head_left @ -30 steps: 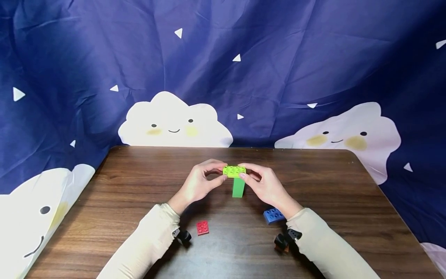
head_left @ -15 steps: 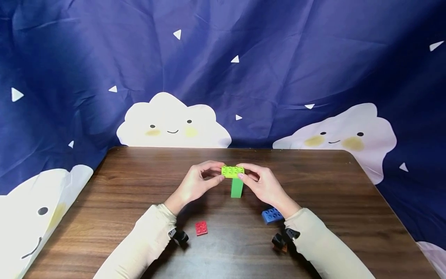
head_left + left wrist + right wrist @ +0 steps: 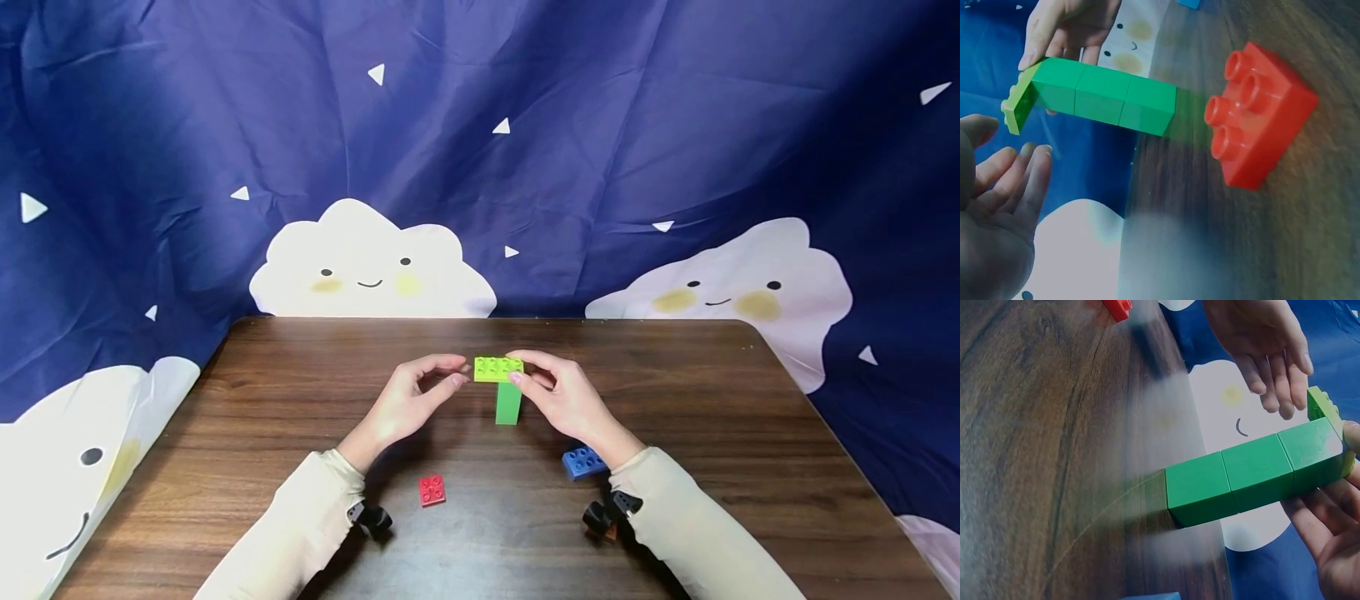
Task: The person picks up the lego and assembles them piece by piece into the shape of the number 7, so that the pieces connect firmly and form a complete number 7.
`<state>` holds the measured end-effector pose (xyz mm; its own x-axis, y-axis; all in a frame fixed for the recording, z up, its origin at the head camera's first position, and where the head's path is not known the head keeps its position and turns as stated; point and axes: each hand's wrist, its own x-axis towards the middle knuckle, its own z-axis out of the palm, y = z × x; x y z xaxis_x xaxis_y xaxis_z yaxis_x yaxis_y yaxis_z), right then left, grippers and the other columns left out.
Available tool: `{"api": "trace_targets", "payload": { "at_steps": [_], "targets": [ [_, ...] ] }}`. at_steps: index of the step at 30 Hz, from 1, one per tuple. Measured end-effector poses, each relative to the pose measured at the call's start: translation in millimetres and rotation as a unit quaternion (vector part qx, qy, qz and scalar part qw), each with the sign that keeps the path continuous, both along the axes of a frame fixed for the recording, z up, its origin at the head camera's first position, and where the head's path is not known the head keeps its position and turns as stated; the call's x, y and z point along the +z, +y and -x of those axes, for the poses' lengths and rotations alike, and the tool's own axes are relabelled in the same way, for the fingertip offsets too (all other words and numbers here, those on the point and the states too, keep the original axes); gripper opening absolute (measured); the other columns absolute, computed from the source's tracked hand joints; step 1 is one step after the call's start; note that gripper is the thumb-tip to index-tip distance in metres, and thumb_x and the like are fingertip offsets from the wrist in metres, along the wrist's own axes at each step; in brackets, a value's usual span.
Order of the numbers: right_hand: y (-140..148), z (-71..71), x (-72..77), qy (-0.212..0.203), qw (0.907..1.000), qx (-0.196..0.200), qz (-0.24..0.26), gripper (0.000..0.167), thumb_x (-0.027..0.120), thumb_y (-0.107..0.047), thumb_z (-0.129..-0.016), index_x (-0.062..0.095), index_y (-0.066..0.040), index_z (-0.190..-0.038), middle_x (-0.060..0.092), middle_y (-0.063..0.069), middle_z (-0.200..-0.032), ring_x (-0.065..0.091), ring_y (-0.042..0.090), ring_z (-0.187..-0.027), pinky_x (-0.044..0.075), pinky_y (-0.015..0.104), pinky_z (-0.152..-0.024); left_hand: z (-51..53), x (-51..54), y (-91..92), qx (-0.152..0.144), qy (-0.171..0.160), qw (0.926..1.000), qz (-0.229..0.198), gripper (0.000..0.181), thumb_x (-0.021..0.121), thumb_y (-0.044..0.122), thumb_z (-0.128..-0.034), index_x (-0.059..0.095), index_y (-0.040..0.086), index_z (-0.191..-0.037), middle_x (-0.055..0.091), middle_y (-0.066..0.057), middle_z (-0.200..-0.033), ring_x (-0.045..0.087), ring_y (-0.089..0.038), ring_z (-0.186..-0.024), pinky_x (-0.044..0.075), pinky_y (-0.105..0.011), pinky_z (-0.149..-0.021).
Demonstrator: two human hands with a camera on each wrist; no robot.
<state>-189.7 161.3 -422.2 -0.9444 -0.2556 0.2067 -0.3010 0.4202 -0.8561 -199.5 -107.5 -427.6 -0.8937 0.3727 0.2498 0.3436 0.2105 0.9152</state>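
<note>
Three green blocks [image 3: 1257, 472] stand stacked upright on the table, topped by a lime brick [image 3: 498, 369] that overhangs to the left. My right hand [image 3: 573, 400] pinches the lime brick at its right end, thumb in front and fingers behind. Just left of the brick, my left hand [image 3: 401, 404] holds nothing, its fingers and thumb parted and a small gap from the brick. The left wrist view shows the left hand [image 3: 1000, 212] below the lime brick [image 3: 1019, 103], not touching it.
A red brick [image 3: 432, 491] lies on the wooden table [image 3: 495, 542] near the left wrist. The blue brick [image 3: 583, 462] is beside the right wrist, partly covered. An orange piece [image 3: 611, 532] shows under the right wrist camera. A patterned blue cloth hangs behind.
My left hand has let go of the lime brick's left end and moved away to the left. My right hand keeps its pinch, and the stack stands as before.
</note>
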Motion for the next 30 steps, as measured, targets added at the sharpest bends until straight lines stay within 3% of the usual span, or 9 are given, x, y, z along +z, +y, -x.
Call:
{"api": "trace_targets", "payload": {
  "at_steps": [6,15,30],
  "targets": [
    [-0.5,-0.7,-0.6,-0.004,1.0,0.001,0.004,0.034,0.072,-0.016,-0.105,0.072,-0.006,-0.137,0.074,0.019,-0.123,0.067,0.019,-0.093,0.053,0.017,-0.07,-7.4,-1.3,-7.9,0.017,0.006,0.9991,0.04,0.032,0.074,0.011,-0.1012,0.073,-0.003,-0.13,0.078,-0.021,-0.125,0.077,-0.022,-0.109,0.06,-0.024,-0.092],
    [-0.4,-0.1,-2.3,-0.015,0.9999,0.0,0.001,0.035,0.072,-0.017,-0.105,0.071,-0.007,-0.139,0.074,0.02,-0.123,0.065,0.019,-0.089,0.05,0.019,-0.063,-22.2,-6.9,-23.5,0.01,0.002,0.9979,0.065,0.028,0.075,0.009,-0.1001,0.075,0.0,-0.127,0.079,-0.02,-0.122,0.075,-0.015,-0.104,0.059,-0.021,-0.093],
    [0.7,1.1,-2.2,-0.004,0.9999,0.006,0.009,0.034,0.071,-0.017,-0.105,0.071,-0.007,-0.138,0.075,0.019,-0.122,0.068,0.018,-0.093,0.055,0.017,-0.073,-42.9,-17.2,-39.4,-0.011,0.008,0.9933,0.115,0.023,0.076,0.01,-0.0984,0.075,0.002,-0.12,0.079,-0.001,-0.103,0.071,-0.006,-0.094,0.062,-0.024,-0.086]
  ]
}}
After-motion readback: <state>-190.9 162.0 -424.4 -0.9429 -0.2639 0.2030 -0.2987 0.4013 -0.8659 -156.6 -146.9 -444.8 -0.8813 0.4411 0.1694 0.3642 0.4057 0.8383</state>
